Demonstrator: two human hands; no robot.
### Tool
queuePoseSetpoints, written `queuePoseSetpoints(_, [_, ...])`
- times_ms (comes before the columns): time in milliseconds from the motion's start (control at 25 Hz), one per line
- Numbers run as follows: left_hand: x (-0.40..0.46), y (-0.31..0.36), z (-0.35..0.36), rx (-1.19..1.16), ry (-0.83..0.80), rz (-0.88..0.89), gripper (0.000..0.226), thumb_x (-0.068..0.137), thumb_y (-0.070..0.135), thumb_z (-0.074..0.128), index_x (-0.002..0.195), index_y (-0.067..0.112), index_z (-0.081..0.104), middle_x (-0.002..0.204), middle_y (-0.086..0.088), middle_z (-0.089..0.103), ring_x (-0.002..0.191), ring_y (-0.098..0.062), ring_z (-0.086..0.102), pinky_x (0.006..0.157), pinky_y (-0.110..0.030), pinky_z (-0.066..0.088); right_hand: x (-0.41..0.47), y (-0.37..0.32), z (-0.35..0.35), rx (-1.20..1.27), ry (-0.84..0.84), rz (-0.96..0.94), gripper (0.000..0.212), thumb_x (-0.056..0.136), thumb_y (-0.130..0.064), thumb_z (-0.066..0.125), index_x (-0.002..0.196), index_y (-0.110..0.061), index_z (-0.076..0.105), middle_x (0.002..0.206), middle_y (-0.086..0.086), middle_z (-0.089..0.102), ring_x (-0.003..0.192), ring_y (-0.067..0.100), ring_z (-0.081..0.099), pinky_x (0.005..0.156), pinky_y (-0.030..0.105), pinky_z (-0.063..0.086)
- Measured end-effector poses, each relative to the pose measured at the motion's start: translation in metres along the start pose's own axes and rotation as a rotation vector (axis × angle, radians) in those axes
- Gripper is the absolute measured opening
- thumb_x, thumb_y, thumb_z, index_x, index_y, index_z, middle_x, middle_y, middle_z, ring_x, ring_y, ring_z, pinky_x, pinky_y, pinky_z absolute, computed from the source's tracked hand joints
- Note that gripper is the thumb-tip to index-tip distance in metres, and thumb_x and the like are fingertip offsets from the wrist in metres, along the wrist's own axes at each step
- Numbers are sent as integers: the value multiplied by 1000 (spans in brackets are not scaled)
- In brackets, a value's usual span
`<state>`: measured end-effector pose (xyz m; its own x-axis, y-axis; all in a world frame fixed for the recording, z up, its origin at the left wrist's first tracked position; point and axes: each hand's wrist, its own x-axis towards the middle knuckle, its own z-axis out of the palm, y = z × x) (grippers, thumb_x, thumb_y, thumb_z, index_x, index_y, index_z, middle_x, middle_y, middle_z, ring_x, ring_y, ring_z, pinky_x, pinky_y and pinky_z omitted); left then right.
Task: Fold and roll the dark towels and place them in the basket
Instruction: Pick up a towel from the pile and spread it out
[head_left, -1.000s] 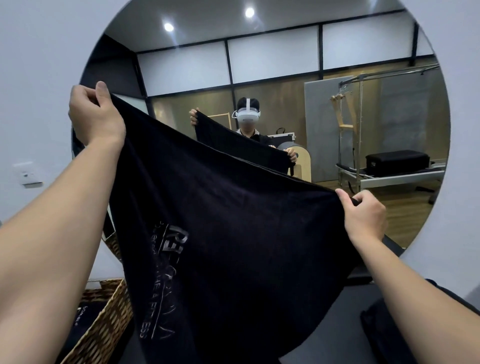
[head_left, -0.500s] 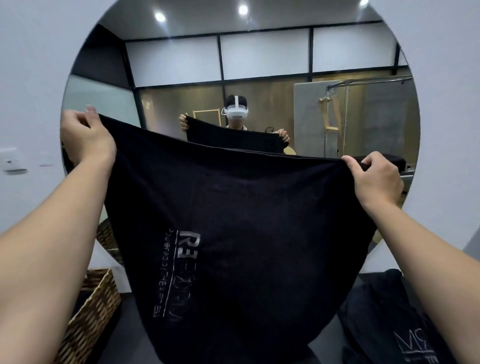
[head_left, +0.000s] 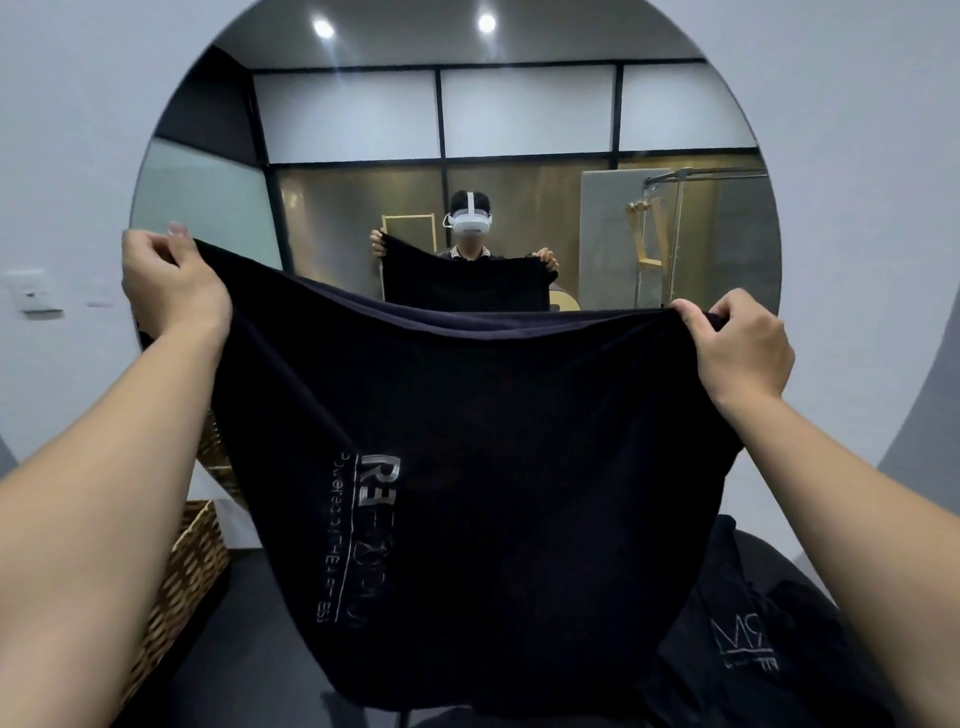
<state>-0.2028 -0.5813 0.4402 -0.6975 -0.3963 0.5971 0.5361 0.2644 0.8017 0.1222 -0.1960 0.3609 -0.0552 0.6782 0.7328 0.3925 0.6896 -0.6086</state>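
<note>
I see dark towel (head_left: 493, 493) spread wide, hanging vertical, top edge sagging slightly in middle; pale printed lettering on lower left part, reading sideways. Top corners pinched in my left hand (head_left: 171, 291) and right hand (head_left: 740, 353). Second dark towel (head_left: 753, 639) lies crumpled lower right, pale logo showing. Woven wicker basket (head_left: 182, 577) sits lower left, beside hanging towel.

A big round mirror (head_left: 519, 130) hangs on the pale wall (head_left: 67, 130); a white switch plate (head_left: 32, 293) sits to its left.
</note>
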Motion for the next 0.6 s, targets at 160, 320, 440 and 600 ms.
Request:
queuePoseSetpoints(160, [-23, 16, -38, 32, 24, -3, 36, 102, 45, 38, 72, 28, 28, 76, 15, 44, 92, -26, 53, 82, -32, 40, -14, 6, -48, 14, 15, 13, 52, 92, -61, 59, 84, -10, 55, 80, 6, 58, 75, 32, 51, 66, 37, 36])
queuePoseSetpoints(320, [-37, 40, -74, 29, 44, 7, 36, 103, 46, 37, 73, 29, 27, 73, 18, 41, 83, -11, 44, 72, -26, 34, -24, 2, -91, 36, 46, -2, 52, 92, -61, 59, 88, -9, 57, 84, 9, 59, 79, 33, 53, 68, 39, 38])
queuePoseSetpoints(440, [-38, 55, -93, 38, 64, 2, 36, 103, 47, 36, 73, 29, 27, 72, 18, 42, 82, -12, 45, 68, -23, 28, -29, -3, -113, 36, 78, -16, 51, 92, -61, 58, 89, -9, 57, 91, 16, 65, 85, 38, 58, 68, 38, 36])
queuePoseSetpoints(600, [-43, 63, -109, 66, 69, 19, 36, 104, 44, 35, 73, 29, 24, 72, 17, 40, 81, -10, 42, 67, -23, 26, -32, -5, -129, 41, 90, -41, 53, 92, -61, 58, 92, -8, 58, 97, 17, 67, 90, 38, 58, 70, 38, 36])
